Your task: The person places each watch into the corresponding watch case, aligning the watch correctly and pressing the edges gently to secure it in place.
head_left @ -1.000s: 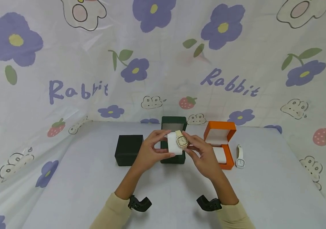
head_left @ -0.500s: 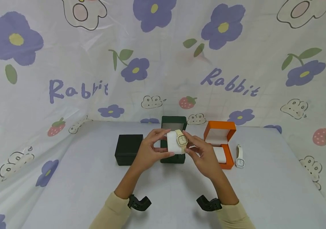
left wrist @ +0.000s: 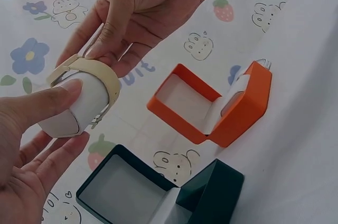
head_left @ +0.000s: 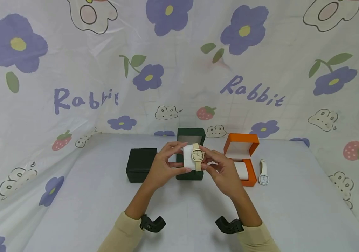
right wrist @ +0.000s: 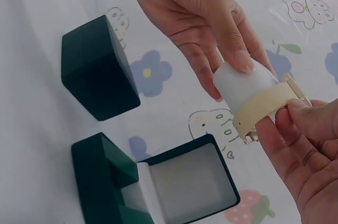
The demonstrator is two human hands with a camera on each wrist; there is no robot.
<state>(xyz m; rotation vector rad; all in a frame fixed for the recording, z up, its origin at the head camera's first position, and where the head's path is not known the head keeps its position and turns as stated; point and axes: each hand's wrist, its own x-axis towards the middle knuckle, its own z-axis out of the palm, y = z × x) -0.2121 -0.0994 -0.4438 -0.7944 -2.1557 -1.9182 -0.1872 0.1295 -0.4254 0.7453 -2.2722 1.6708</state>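
My left hand (head_left: 163,167) grips a white watch pillow (head_left: 187,156) from its left end, thumb on one side and fingers on the other. Around the pillow's right part runs the cream strap of a wristwatch (head_left: 197,155), its squarish gold-rimmed dial facing me in the head view. My right hand (head_left: 226,173) pinches the watch and strap from the right. In the right wrist view the cream strap (right wrist: 266,103) wraps the pillow, with the thumb pressed on it. Both hands are raised in front of an open green watch box (head_left: 191,132), partly hiding it.
A closed dark green box (head_left: 141,164) stands to the left. On the right, an open orange box (head_left: 251,172) holds a white pillow (head_left: 241,170). Beside it lies a second watch with a white strap (head_left: 263,174). A patterned cloth backdrop (head_left: 179,70) rises behind the table.
The watch has slid left along the pillow and turned so its dial and strap stand upright. Both hands have stayed in nearly the same place.
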